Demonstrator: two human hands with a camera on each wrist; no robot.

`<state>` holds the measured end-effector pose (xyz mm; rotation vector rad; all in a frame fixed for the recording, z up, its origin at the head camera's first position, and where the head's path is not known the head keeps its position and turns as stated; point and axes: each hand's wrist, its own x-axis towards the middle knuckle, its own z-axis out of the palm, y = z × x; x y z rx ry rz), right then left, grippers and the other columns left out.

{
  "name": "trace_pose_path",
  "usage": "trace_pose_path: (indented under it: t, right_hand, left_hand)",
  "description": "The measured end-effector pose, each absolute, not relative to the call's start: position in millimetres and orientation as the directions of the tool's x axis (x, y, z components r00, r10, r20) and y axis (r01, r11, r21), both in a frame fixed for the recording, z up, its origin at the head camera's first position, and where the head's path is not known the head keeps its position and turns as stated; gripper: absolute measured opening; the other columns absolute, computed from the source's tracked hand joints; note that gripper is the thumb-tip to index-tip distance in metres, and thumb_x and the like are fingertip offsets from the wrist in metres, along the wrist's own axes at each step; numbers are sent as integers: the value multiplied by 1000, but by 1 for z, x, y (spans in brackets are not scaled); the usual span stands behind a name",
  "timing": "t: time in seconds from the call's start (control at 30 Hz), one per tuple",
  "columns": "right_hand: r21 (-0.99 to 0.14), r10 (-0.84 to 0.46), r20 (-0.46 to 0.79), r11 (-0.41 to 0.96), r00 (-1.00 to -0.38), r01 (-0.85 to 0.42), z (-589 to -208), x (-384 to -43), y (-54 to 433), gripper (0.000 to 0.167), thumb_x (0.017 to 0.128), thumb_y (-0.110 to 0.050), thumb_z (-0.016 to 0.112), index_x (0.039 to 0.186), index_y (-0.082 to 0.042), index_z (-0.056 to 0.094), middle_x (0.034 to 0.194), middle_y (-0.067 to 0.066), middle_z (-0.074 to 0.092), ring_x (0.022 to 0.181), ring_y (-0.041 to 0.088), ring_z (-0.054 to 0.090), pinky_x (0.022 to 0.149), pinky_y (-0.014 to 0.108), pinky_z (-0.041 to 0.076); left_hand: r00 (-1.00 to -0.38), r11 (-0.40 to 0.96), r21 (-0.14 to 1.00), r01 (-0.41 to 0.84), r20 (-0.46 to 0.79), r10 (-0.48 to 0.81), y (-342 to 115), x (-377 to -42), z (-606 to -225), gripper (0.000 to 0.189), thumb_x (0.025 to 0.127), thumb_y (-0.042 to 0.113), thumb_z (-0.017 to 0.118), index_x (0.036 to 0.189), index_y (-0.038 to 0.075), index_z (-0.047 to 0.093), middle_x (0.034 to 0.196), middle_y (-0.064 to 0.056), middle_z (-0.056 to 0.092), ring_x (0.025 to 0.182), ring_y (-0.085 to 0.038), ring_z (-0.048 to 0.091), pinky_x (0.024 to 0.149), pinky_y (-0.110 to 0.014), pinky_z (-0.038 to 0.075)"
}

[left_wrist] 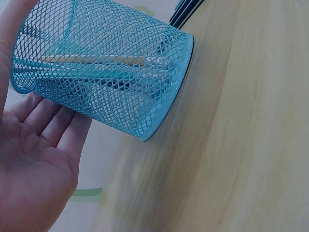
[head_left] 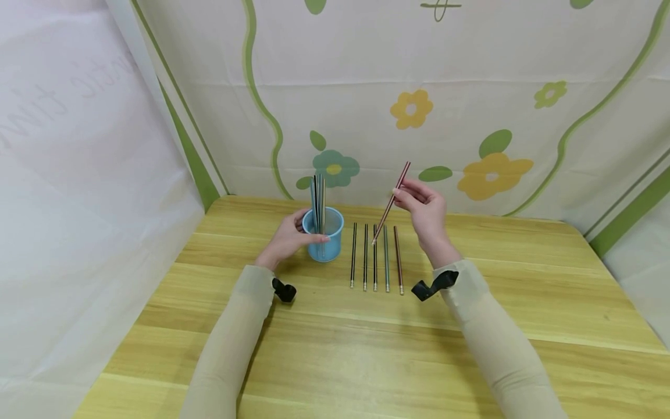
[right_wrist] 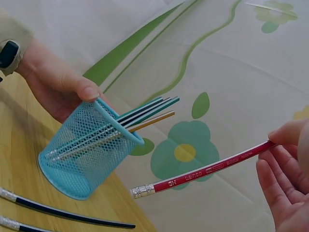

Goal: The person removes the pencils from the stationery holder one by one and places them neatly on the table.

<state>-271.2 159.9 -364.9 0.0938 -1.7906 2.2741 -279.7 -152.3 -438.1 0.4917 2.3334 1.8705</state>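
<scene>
My left hand (head_left: 287,237) holds a light-blue mesh pencil cup (head_left: 331,249), its thumb at the rim and its fingers round the far side. Several pencils (right_wrist: 153,112) in teal, black and yellowish tones lean inside the cup, with their metal ends at the bottom. In my right hand (head_left: 426,212), a red pencil (right_wrist: 203,171) is pinched between thumb and fingers near its upper end. It slants down to the left, its eraser end lowest, above the row of pencils on the table.
To the right of the cup lie black pencils (head_left: 365,259), a teal pencil (head_left: 387,259) and a dark red pencil (head_left: 399,259), side by side on the wooden table (head_left: 324,349). A flowered cloth (head_left: 366,128) hangs behind the table's back edge.
</scene>
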Motion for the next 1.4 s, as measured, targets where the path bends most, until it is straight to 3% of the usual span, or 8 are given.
trace_pose_path:
  t: [0.93,1.2,1.4]
  right_hand:
    - [-973,161,155,-144,-975,-178,-389,-257,209,36,91,-8,79,123,3,68,107,15,71,85,17,72,81,31,58]
    - [-978,123,126,-151,-984,-144,-394,-251,220,44,89,-8,81,126,9,64,99,7,74,83,16,73,81,30,58]
    - [-986,114,108,-113,-988,-121,-397,-247,225,44,90,-10,80,127,6,65,99,5,75,82,15,73,80,29,58]
  left_hand:
    - [-940,188,969,163,95,329,-152,-280,-437,73,83,17,88,146,10,52,130,-12,62,116,-28,59,99,-42,49]
    - [-940,185,969,164,97,327,-152,-281,-437,72,83,15,88,145,9,52,130,-12,62,116,-27,60,99,-41,49]
    - [-939,180,966,184,119,322,-151,-281,-439,68,82,16,89,141,10,56,125,-10,64,112,-26,61,97,-40,50]
